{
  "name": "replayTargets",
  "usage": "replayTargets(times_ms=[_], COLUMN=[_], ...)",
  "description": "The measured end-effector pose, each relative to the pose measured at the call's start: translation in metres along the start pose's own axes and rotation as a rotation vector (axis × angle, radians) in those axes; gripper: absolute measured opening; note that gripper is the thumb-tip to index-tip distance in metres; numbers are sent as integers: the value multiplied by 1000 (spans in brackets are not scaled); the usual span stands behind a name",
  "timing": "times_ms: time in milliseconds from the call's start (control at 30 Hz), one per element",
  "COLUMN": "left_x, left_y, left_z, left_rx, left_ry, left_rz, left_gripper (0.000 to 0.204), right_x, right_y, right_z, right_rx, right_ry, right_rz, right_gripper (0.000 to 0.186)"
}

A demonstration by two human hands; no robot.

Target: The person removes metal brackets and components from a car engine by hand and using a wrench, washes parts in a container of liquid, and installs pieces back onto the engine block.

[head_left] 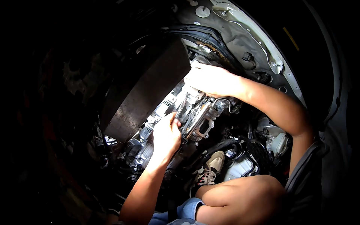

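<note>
My left hand (167, 137) is closed, thumb and fingers pinched together over the engine (198, 116). From the pinch a slim, silver metal piece (180, 108), which looks like a tool, points up and away; its exact kind is unclear. My right hand (210, 79) reaches in from the right, over the far end of the engine. Strong light washes it out, and its fingertips are lost beside the dark panel, so I cannot see what they touch. That broad, brown-black panel (150, 90) slants above the engine on the left.
My bent knee (243, 195) and a beige shoe (214, 165) are inside the engine bay, low in view. Black hoses and wiring (225, 144) run near the shoe, beside a white reservoir (277, 142). The pale body edge (258, 41) curves along the right. Deep shadow covers the left.
</note>
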State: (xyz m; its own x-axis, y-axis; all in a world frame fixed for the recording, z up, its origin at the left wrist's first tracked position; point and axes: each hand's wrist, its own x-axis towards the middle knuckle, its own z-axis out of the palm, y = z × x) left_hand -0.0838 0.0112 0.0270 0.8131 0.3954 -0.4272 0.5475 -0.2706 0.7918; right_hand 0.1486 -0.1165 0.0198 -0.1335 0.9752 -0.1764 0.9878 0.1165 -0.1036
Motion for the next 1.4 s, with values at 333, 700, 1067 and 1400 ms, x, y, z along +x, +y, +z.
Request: replayTargets(times_ms=[333,700,1067,1400], left_x=[-6,-79,-221,-119], left_y=[2,26,-71,-296], left_z=[10,-70,-384,-543], left_rx=[155,267,654,339], left_ry=[44,43,-379,624], left_rz=[145,415,80,-62], left_gripper=[22,10,32,22], right_x=[6,-51,56,518], right_y=[5,-48,-145,-159], right_z=[-12,-101,-267,-196], right_rx=[263,480,913,527], right_ry=[37,350,445,423], right_rz=[1,412,568,476], right_gripper=[61,81,84,80])
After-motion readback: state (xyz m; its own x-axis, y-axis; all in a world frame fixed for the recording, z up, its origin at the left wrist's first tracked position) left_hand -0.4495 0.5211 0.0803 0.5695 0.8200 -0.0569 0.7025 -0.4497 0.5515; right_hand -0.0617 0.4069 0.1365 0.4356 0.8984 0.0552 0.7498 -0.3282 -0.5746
